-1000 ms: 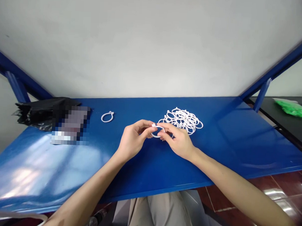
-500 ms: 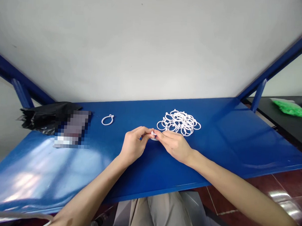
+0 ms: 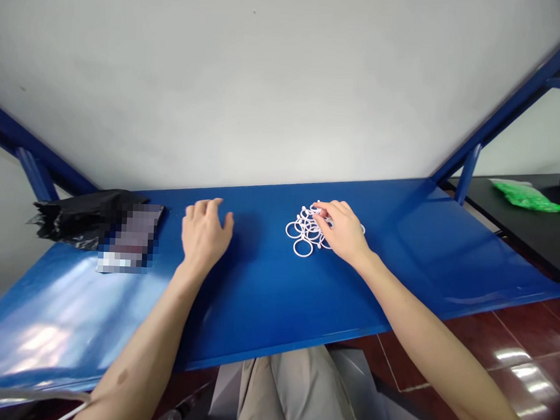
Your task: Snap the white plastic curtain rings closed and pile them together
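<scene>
My left hand [image 3: 205,234] is held over the left-centre of the blue table, fingers apart and thumb out, with nothing visible in it. Beneath it, the spot where a lone white ring lay is covered, so that ring cannot be seen. Several white plastic curtain rings [image 3: 303,247], each with a small eyelet, lie tangled in a pile at centre right. Over the right side of this pile reaches my right hand [image 3: 343,230]. Its thumb and forefinger are apart above the rings, and the hand hides part of the heap.
The blue table [image 3: 257,296] runs up to a pale wall. At its left lie a black plastic bag [image 3: 82,217] and a blurred-out flat object [image 3: 133,234]. Blue frame bars rise at both sides. A green bag [image 3: 531,197] rests on a black surface at far right.
My hands, formerly together at a white ring in the middle, have parted. The left has moved left over the lone ring's place; the right has moved up and right onto the pile.
</scene>
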A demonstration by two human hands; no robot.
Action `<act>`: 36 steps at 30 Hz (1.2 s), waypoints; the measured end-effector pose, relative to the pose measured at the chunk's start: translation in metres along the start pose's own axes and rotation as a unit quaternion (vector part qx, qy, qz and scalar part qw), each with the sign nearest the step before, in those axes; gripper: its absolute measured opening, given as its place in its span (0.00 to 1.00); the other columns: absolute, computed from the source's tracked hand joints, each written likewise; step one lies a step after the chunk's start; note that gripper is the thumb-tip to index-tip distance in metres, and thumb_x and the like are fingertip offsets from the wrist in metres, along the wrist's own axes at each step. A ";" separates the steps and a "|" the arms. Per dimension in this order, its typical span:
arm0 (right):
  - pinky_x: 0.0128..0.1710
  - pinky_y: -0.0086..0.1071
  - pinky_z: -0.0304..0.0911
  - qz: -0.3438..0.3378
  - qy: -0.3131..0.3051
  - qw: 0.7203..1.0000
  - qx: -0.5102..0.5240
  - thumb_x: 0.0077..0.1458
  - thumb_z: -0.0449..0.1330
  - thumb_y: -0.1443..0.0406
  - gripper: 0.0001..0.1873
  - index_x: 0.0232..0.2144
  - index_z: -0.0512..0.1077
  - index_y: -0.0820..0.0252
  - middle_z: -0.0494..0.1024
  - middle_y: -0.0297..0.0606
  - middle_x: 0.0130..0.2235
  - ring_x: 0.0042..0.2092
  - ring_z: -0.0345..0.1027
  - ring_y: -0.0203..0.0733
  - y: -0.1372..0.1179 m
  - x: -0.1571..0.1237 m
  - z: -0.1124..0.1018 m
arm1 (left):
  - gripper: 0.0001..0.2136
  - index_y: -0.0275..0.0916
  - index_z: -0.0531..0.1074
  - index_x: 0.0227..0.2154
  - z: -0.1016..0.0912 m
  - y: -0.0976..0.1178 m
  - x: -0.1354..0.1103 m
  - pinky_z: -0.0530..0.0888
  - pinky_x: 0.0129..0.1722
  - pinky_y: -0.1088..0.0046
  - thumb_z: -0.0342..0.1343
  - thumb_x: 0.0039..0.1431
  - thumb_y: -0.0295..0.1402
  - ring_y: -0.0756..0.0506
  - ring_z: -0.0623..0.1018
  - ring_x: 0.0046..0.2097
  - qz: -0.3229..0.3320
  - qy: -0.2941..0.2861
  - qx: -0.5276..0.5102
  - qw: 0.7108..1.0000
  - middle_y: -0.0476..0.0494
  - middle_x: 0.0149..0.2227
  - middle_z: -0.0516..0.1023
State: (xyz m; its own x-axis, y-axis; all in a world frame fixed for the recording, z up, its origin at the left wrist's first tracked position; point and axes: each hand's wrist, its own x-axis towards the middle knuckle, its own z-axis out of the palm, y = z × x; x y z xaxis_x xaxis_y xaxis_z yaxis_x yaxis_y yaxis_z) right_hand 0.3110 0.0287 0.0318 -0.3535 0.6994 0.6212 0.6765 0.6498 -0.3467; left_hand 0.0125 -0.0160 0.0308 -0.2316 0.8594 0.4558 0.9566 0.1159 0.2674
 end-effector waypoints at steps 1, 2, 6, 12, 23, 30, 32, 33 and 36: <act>0.43 0.46 0.69 0.007 -0.010 1.000 0.004 0.67 0.58 0.62 0.10 0.47 0.76 0.57 0.78 0.41 0.37 0.42 0.69 0.49 0.001 0.000 0.000 | 0.24 0.34 0.67 0.61 0.000 -0.008 0.003 0.67 0.57 0.47 0.47 0.67 0.40 0.27 0.68 0.60 -0.021 -0.003 0.023 1.000 0.25 0.59 0.71; 0.43 0.46 0.69 0.011 -0.020 1.000 0.007 0.67 0.58 0.62 0.09 0.44 0.77 0.56 0.79 0.40 0.37 0.42 0.68 0.50 0.002 0.000 0.000 | 0.26 0.31 0.64 0.63 0.001 -0.015 0.005 0.67 0.56 0.44 0.47 0.66 0.40 0.25 0.67 0.61 -0.039 -0.010 0.043 0.998 0.21 0.62 0.68; 0.44 0.48 0.68 0.008 -0.049 0.999 -0.008 0.66 0.58 0.63 0.07 0.39 0.77 0.57 0.79 0.43 0.40 0.44 0.66 0.52 0.001 -0.001 0.003 | 0.27 0.27 0.66 0.60 0.005 -0.032 0.007 0.68 0.52 0.43 0.43 0.67 0.41 0.23 0.68 0.59 -0.072 -0.074 0.093 0.990 0.17 0.59 0.70; 0.47 0.50 0.68 0.014 -0.012 1.000 -0.024 0.66 0.58 0.63 0.08 0.42 0.78 0.57 0.78 0.45 0.41 0.47 0.65 0.54 -0.003 0.000 0.002 | 0.21 0.30 0.74 0.51 0.008 -0.036 0.008 0.72 0.51 0.51 0.43 0.66 0.36 0.29 0.74 0.53 -0.015 -0.101 0.100 0.990 0.24 0.49 0.77; 0.43 0.40 0.73 -0.005 -0.097 0.983 0.156 0.67 0.58 0.57 0.15 0.52 0.71 0.54 0.79 0.39 0.44 0.41 0.75 0.43 -0.042 -0.011 0.001 | 0.13 0.38 0.73 0.40 -0.006 0.055 -0.033 0.76 0.41 0.67 0.63 0.58 0.41 0.45 0.82 0.35 -0.085 -0.315 -0.623 0.711 0.46 0.33 0.81; 0.33 0.33 0.72 0.047 -0.166 0.959 0.224 0.65 0.60 0.53 0.16 0.48 0.68 0.55 0.82 0.34 0.36 0.33 0.77 0.39 -0.055 -0.019 0.007 | 0.19 0.39 0.80 0.46 -0.001 0.059 -0.040 0.76 0.40 0.72 0.68 0.54 0.43 0.49 0.80 0.36 -0.135 -0.249 -0.654 0.702 0.44 0.38 0.83; 0.33 0.32 0.73 0.054 -0.154 0.957 0.241 0.64 0.61 0.54 0.16 0.48 0.68 0.55 0.83 0.34 0.35 0.33 0.78 0.39 -0.058 -0.021 0.008 | 0.18 0.41 0.81 0.45 -0.002 0.060 -0.041 0.76 0.40 0.73 0.69 0.53 0.42 0.48 0.79 0.38 -0.136 -0.219 -0.652 0.713 0.45 0.39 0.84; 0.33 0.32 0.73 0.052 -0.143 0.957 0.247 0.64 0.61 0.55 0.15 0.47 0.68 0.55 0.83 0.34 0.35 0.33 0.79 0.39 -0.059 -0.022 0.009 | 0.18 0.42 0.82 0.44 -0.002 0.061 -0.042 0.75 0.41 0.73 0.70 0.52 0.42 0.48 0.79 0.39 -0.138 -0.210 -0.651 0.716 0.45 0.39 0.84; 0.34 0.30 0.73 0.038 -0.087 0.967 0.237 0.65 0.61 0.60 0.09 0.46 0.70 0.55 0.84 0.34 0.35 0.34 0.80 0.39 -0.062 -0.025 0.012 | 0.18 0.43 0.83 0.44 -0.004 0.064 -0.043 0.75 0.41 0.72 0.71 0.51 0.42 0.47 0.79 0.40 -0.147 -0.206 -0.646 0.720 0.44 0.41 0.85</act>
State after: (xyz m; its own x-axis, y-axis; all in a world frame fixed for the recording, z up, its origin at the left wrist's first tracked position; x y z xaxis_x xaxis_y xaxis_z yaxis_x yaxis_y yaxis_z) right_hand 0.2700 -0.0258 0.0297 -0.4450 0.7636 0.4679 0.3476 0.6287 -0.6956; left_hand 0.0828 -0.0480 0.0318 -0.0642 0.9979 -0.0011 -0.1474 -0.0084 0.9890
